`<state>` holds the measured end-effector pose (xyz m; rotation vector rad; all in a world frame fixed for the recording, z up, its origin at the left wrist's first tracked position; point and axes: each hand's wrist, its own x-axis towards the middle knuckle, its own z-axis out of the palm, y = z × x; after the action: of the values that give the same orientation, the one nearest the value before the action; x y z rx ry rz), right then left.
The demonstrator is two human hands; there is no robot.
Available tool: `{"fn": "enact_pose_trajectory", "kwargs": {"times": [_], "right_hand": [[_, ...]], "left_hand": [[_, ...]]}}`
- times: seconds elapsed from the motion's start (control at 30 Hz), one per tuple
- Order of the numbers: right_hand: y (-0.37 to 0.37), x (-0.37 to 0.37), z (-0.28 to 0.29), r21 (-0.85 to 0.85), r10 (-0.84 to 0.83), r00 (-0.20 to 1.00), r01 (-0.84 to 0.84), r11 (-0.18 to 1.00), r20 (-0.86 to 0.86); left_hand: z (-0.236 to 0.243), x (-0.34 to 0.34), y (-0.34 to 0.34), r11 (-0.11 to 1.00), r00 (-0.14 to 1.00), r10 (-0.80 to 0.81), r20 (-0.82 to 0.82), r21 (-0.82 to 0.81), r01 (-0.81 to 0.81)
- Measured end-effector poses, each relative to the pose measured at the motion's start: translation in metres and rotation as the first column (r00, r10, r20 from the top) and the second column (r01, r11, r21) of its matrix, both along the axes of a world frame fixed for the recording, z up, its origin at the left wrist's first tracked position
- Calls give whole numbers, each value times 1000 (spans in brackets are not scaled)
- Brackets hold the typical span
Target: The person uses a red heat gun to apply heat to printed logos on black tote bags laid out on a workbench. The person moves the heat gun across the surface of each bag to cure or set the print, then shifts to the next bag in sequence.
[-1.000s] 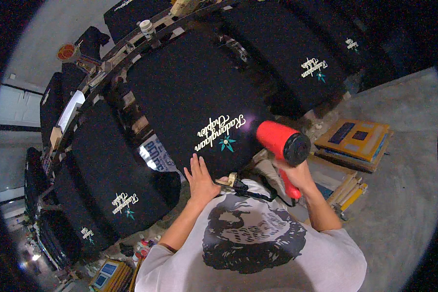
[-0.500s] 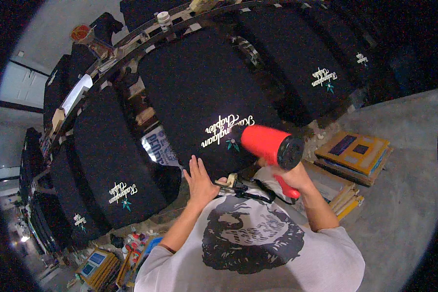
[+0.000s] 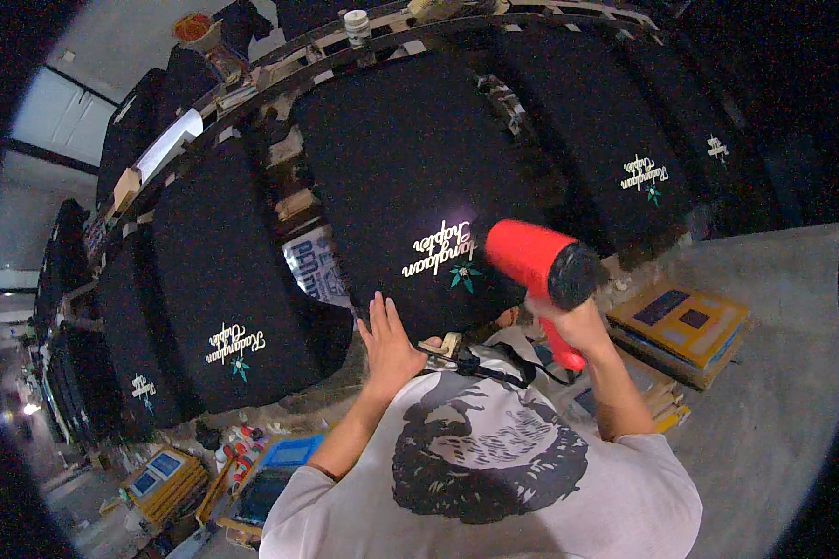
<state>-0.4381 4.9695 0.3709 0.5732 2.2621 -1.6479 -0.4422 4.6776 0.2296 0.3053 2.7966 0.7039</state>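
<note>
A red hair dryer (image 3: pixel 527 256) with a black rear end is in my right hand (image 3: pixel 573 326), the fingers wrapped round its red handle. Its nozzle hovers over the right part of a white script print (image 3: pixel 438 247) with a small teal flower (image 3: pixel 462 274). That print is on a black shirt (image 3: pixel 382 158) laid flat in front of me, and the dryer hides a piece of the lettering. My left hand (image 3: pixel 390 349) rests with its fingers stretched out at the shirt's near left edge.
More black printed shirts lie side by side, one to the left (image 3: pixel 224 270) and one to the right (image 3: pixel 592 130). Yellow-framed screens (image 3: pixel 685 321) are stacked at the right, others (image 3: pixel 163 484) at lower left. A white jar (image 3: pixel 357 28) stands on the far ledge.
The scene has shifted a little to the right in the picture. My right hand has moved the dryer slightly farther from me over the print, uncovering the teal flower more. My left hand stays put.
</note>
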Motion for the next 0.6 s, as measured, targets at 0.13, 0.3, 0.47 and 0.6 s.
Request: {"fn": "enact_pose_trajectory", "kwargs": {"times": [0.13,0.3,0.47,0.6], "right_hand": [[-19,-3,-12,112,148,975,-131,985,-166],[-46,-2,-15,53,346,876,-349,936,-337],[-39,-9,-12,5,199,977,-199,980,-70],[-26,-4,-3,10,273,947,-275,961,-170]], "left_hand": [[2,1,2,999,999,29,16,-25,-28],[0,4,1,997,996,64,60,-54,-61],[-2,9,3,996,994,84,75,-43,-81],[-7,12,8,998,997,60,54,-22,-59]]}}
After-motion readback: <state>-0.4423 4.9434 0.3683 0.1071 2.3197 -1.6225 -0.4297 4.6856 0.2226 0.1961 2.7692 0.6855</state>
